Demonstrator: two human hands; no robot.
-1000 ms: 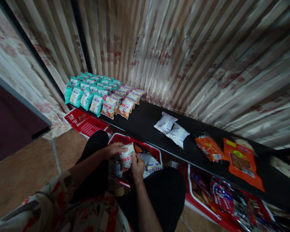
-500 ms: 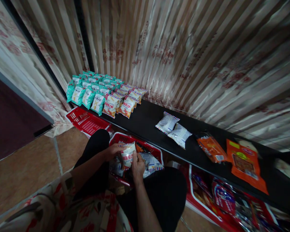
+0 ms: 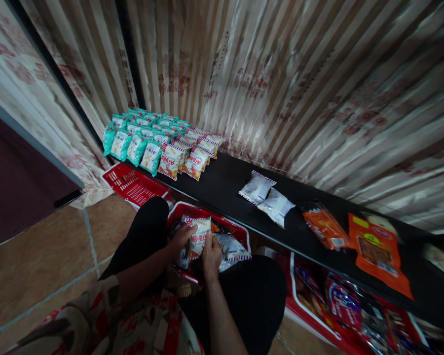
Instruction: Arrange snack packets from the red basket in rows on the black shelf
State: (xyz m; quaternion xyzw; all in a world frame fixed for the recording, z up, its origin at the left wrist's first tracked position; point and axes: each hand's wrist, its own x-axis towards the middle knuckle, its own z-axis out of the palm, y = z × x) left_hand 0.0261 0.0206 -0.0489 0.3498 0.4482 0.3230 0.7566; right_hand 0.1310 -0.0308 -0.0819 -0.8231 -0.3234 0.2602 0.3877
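My left hand (image 3: 180, 238) and my right hand (image 3: 211, 255) both grip a small white snack packet (image 3: 200, 235) with a red-and-blue striped edge. I hold it just above a red basket (image 3: 232, 230) that sits between my knees and holds several more packets (image 3: 232, 249). Matching packets (image 3: 172, 160) stand in rows at the far left end of a low black shelf (image 3: 222, 183), beside rows of teal packets (image 3: 133, 143).
Two white packets (image 3: 266, 195) lie mid-shelf, and orange packets (image 3: 377, 251) lie further right. An empty red basket (image 3: 131, 185) lies on the floor at the left. Another red basket (image 3: 340, 301) full of snacks sits under the shelf at the right. Striped curtains hang behind the shelf.
Both hands have lifted the packet a little out of the basket and turned it upright. My left forearm has swung slightly inward. The view has shifted a little.
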